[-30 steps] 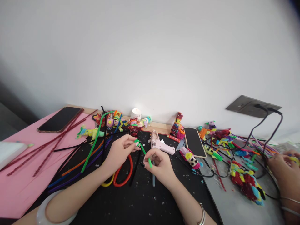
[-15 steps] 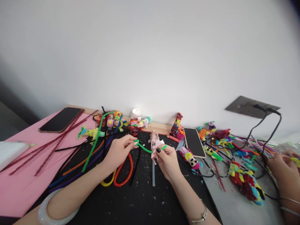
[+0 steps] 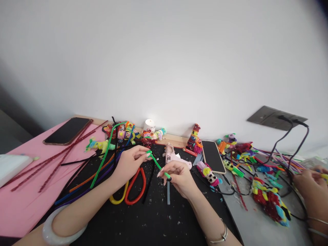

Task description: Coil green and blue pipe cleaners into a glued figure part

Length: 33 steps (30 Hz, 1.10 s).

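A green pipe cleaner (image 3: 157,163) stretches between my two hands above the black mat (image 3: 138,222). My left hand (image 3: 132,163) pinches its curled end between thumb and fingertips. Near the other end, my right hand (image 3: 179,177) grips it, with a short green tip showing by the thumb. Just behind my right hand lies a pale pink glue gun (image 3: 176,159), partly covered by the fingers. Below that hand, a translucent glue stick (image 3: 168,193) rests on the mat. Red (image 3: 135,196) and yellow looped pipe cleaners lie under my left hand.
Phones lie on the pink sheet (image 3: 20,212) at left and at right (image 3: 213,157). Colourful pipe-cleaner figures (image 3: 194,138) and a paper cup (image 3: 149,125) line the wall. Black cables run from a wall socket (image 3: 271,118). Another person's hand (image 3: 309,184) works at the right edge.
My right hand has turned and shifted slightly left and down along the green pipe cleaner, which now slopes straighter between the hands. More of the glue gun shows. My left hand stays nearly still.
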### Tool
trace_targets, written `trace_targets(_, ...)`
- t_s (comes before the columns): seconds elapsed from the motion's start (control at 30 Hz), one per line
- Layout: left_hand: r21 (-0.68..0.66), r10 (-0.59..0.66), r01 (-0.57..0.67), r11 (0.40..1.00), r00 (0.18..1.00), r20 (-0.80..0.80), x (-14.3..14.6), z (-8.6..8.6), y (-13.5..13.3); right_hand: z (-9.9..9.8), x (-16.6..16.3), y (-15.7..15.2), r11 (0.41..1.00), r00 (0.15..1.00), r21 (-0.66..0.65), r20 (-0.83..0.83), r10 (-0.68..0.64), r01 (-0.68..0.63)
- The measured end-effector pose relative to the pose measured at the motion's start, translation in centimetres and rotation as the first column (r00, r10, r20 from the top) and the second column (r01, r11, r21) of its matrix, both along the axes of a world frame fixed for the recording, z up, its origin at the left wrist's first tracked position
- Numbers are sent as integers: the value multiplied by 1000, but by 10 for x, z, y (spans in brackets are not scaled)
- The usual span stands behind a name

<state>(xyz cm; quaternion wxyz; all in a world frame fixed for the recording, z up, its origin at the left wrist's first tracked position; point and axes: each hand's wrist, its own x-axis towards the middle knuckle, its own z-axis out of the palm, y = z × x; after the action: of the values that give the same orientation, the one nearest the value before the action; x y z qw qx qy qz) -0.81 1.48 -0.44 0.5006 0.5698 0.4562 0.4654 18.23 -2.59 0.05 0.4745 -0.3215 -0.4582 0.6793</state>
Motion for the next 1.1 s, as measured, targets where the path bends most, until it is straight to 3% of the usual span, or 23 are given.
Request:
trace_targets(0.1,-1,-14,14,1000,1000,-7,0,0,-1,-1,0,1,1000,1000,21,9,-3,2)
trace_targets(0.2,-7,-33,33,999,999,-1,2,-1,-1,-3,1,2,995,989,51,112,-95,90)
trace_targets(0.47,-55,-138,138,989,990,16,7,-4,-7,-7,-1,4,954,863,215,419,-282,207)
trace_targets(0.77,-97,-190,200,975,976,109,10,-4,-10,-12,-3,0,854,632,492,611,-477,170)
trace_targets(1.1,-32,-229,230,973,973,31,11,-2,-14,-6,-4,-2,770,547,631,614,-569,92)
